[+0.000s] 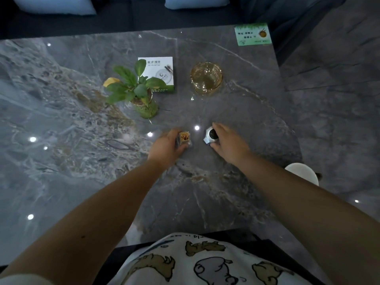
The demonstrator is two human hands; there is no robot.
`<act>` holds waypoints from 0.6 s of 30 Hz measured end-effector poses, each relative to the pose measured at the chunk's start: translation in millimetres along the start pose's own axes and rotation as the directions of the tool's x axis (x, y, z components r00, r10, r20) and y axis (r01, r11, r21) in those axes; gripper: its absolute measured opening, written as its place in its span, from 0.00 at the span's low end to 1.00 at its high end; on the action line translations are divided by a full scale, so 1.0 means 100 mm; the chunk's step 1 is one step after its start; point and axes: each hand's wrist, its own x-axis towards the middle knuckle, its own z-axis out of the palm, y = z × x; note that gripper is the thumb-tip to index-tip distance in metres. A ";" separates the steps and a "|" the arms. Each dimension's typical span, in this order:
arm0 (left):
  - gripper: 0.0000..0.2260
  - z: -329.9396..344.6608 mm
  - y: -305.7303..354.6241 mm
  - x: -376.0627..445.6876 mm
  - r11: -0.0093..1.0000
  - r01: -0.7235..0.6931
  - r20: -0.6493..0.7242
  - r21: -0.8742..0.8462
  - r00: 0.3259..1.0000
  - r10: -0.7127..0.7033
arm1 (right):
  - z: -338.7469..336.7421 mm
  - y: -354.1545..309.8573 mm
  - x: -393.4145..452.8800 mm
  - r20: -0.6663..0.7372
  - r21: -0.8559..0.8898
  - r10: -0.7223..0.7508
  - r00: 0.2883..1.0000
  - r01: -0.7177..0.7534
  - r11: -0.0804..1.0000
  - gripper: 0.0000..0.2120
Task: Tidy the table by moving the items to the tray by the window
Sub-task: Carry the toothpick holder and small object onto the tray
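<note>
On the grey marble table (82,140), my left hand (166,146) is closed around a small square toothpick holder (184,137) with an orange pattern on top. My right hand (228,144) grips a small silver faceted container (210,135) with a dark top. Both objects rest on the tabletop, about a hand's width apart. Farther back stand a small green potted plant (135,89), a white and green tissue box (158,74) and an amber glass ashtray (206,78). No tray is in view.
A green card (253,34) lies at the table's far right corner. A white round stool (302,173) stands beside the right edge. A dark sofa with pale blue cushions (55,5) runs along the far side.
</note>
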 end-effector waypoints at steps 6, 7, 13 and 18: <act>0.20 -0.05 0.03 -0.12 0.995 0.052 -0.025 -0.082 0.998 -0.055 | -0.08 -0.01 0.02 0.037 0.033 0.012 0.999 -0.013 0.999 0.31; 0.20 -0.08 0.03 -0.15 0.993 0.065 -0.037 -0.100 0.997 -0.069 | -0.10 -0.02 0.02 0.043 0.027 0.010 0.999 -0.011 1.000 0.31; 0.19 -0.36 -0.06 -0.43 0.986 0.097 -0.151 -0.136 0.982 -0.117 | -0.19 -0.22 -0.02 0.052 0.002 -0.069 0.996 0.069 0.998 0.32; 0.20 -0.73 -0.34 -0.77 0.970 0.203 -0.235 -0.134 0.944 -0.231 | -0.07 -0.67 0.03 0.110 -0.019 -0.209 0.972 0.212 0.977 0.32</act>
